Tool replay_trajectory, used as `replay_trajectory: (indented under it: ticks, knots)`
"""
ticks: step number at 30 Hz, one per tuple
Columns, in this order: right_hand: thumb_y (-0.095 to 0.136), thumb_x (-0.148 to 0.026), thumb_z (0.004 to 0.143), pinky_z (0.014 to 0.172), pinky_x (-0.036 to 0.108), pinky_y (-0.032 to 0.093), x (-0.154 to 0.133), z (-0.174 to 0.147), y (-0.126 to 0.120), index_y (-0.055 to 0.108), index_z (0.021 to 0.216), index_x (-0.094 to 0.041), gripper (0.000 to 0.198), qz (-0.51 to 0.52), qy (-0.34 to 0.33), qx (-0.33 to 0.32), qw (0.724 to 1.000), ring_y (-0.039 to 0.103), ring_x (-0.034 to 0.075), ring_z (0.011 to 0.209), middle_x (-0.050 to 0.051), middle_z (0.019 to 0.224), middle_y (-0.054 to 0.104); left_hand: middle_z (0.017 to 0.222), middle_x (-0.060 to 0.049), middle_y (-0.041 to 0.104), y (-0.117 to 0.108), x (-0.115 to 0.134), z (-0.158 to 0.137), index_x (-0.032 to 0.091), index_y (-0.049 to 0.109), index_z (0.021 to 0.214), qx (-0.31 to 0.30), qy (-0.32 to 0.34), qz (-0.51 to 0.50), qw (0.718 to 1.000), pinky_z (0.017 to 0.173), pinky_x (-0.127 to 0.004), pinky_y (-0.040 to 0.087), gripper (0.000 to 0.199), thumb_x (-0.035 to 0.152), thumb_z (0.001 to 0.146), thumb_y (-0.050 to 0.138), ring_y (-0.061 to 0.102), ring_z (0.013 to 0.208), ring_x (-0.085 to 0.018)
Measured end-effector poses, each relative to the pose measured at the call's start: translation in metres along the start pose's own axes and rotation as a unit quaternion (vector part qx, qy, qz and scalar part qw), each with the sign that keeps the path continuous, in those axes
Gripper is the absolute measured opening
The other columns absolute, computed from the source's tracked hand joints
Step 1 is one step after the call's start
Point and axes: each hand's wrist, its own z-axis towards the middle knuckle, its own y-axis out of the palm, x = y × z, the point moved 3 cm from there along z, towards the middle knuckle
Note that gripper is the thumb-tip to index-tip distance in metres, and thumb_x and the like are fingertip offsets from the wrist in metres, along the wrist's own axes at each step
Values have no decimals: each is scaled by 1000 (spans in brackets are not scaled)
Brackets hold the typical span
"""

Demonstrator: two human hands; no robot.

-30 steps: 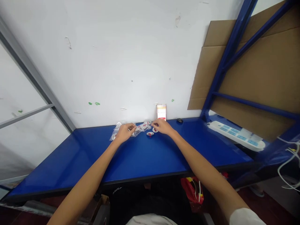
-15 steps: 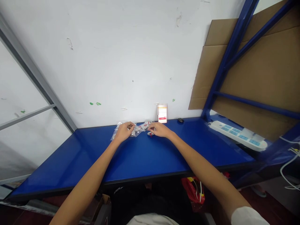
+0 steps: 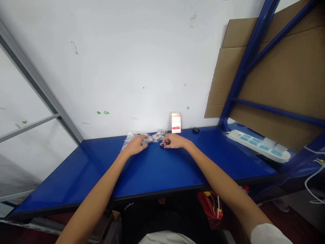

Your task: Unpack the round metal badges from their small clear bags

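My left hand is over the left part of the clear plastic bags, thumb and fingers curled around a small shiny round piece. To its right, my right hand bends its fingers down onto a small red-and-silver round piece on the blue table. The fingers partly cover that piece, so its exact kind is unclear. Between the hands, another clear bag holds shiny metal pieces with red parts.
A phone with a lit screen leans on the white wall behind the bags. Farther right are a black computer mouse and a white power strip. A blue metal frame rises at the right, with cardboard behind it.
My left hand's fingertips have spread from a pinch and lowered around the shiny piece. My right hand's fingers have come down onto the red-and-silver piece.
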Motion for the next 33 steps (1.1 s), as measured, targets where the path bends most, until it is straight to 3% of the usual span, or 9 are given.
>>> replay_trajectory:
  ticks: [11,18,23,27,30,33]
  knots:
    - [84,-25,84,75,27,45,2,1,0,82,108,-20,25,24,11,0,1000,64,20,88,7,103,71,124,-11,77,-10,0,2,23,79,118,42,-13,-20,999,102,-44,54,36,41,92,61,72,113,-34]
    - [86,-24,83,75,27,44,-3,2,-3,82,108,-18,26,16,18,3,1000,63,19,88,7,102,71,118,-11,78,-19,-3,4,23,80,112,99,16,9,995,103,-46,52,35,39,99,52,69,112,-33]
    - [84,-26,85,74,26,44,-4,1,-4,82,111,-19,27,1,18,-6,1000,63,19,88,7,100,70,117,-12,74,-52,-22,-5,23,79,109,240,1,41,970,104,-47,49,29,36,101,55,63,114,-32]
    - [84,-27,85,72,27,44,-1,0,-2,83,110,-20,26,12,16,-4,1000,64,20,88,7,101,72,115,-15,65,-82,-63,-27,22,80,109,386,-101,100,912,104,-49,48,28,33,99,57,60,110,-32]
    - [84,-27,85,72,27,43,0,-1,-2,83,111,-20,27,14,14,-3,1000,64,21,88,9,103,73,107,-15,67,-83,-103,-40,19,81,106,358,-183,133,906,98,-46,50,29,28,93,57,61,106,-33]
    - [84,-26,85,72,27,43,-1,-1,-3,83,111,-21,27,13,15,-5,1000,64,21,87,8,103,73,102,-15,72,-67,-137,-42,19,83,100,181,-254,133,941,93,-43,53,27,27,82,64,67,100,-33]
